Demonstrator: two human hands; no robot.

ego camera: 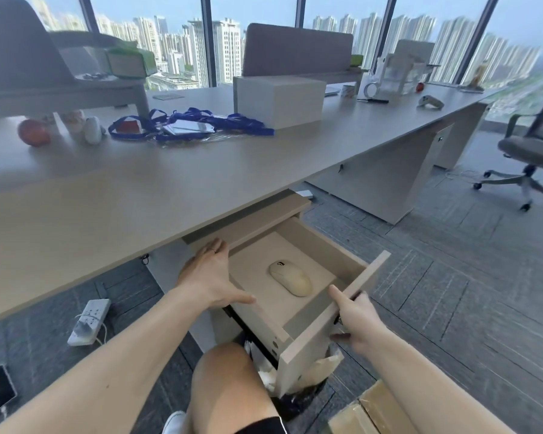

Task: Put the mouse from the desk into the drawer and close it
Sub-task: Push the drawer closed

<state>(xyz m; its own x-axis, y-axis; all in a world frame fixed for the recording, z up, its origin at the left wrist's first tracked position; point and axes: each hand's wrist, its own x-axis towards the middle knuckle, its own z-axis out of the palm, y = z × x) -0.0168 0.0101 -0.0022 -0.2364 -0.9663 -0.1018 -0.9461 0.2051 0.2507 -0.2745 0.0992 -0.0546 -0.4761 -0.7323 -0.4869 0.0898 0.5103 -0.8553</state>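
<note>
the cream mouse (290, 277) lies in the open drawer (323, 321). the left hand (212, 277) hovers spread and empty at its left edge; the right hand (355, 317) grips the drawer's front panel.

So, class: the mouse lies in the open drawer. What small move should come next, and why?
Probably draw the left hand clear, then push with the right hand gripping the drawer front. The mouse already rests inside, untouched.

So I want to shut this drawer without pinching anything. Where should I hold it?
Judging by its pose, hold the drawer front along its top edge from the outer side, where the right hand already sits. The left hand hangs over the side wall, so lift it clear first.
</note>
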